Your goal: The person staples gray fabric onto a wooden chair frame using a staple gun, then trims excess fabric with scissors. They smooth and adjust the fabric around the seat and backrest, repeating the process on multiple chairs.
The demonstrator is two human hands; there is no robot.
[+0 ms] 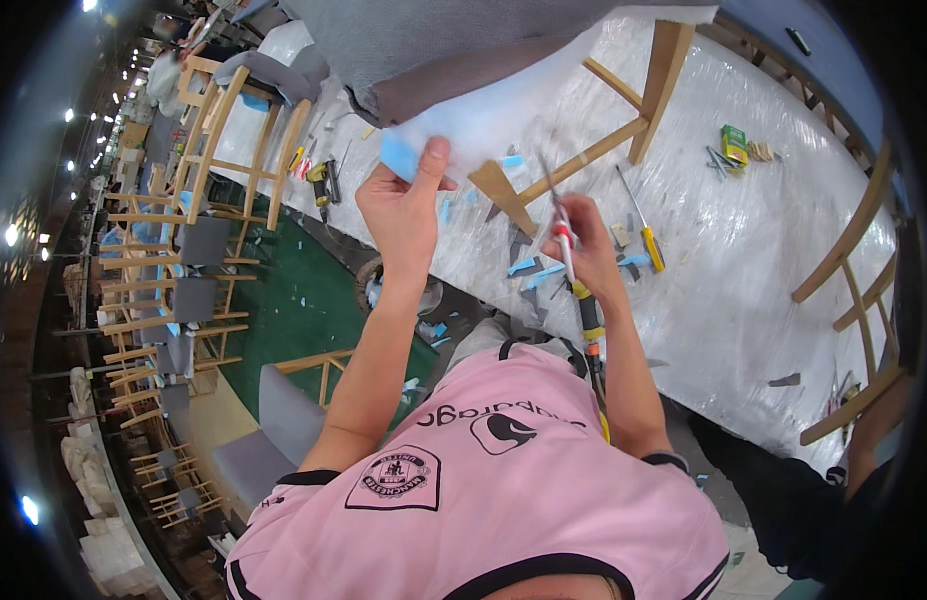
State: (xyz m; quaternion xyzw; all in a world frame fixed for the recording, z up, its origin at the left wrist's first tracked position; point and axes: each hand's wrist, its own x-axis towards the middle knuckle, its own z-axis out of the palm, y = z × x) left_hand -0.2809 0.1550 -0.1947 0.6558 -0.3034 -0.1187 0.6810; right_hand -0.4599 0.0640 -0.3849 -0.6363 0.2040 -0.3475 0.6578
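Observation:
My left hand (pixel 403 205) is closed, pinching the edge of a light-blue foam sheet (pixel 397 156) between thumb and fingers. White wadding (pixel 483 110) lies against it, under the grey fabric (pixel 463 60) of an upholstered chair lying tipped on the table. To the right, my right hand (pixel 587 240) is wrapped round a slim cutting tool (pixel 563 240) with a red-and-white handle. Its thin blade points up toward the chair; motion blurs it, so its exact kind is unclear. The blade is beside the chair's wooden legs (pixel 583 160), apart from the foam.
On the plastic-wrapped table (pixel 723 240) lie a yellow-handled screwdriver (pixel 651 248), a green box (pixel 733 142) and several foam scraps. A power tool (pixel 587 315) hangs at the near edge. Wooden-framed chairs (pixel 198 250) crowd the left; another person's arm (pixel 868 440) shows at right.

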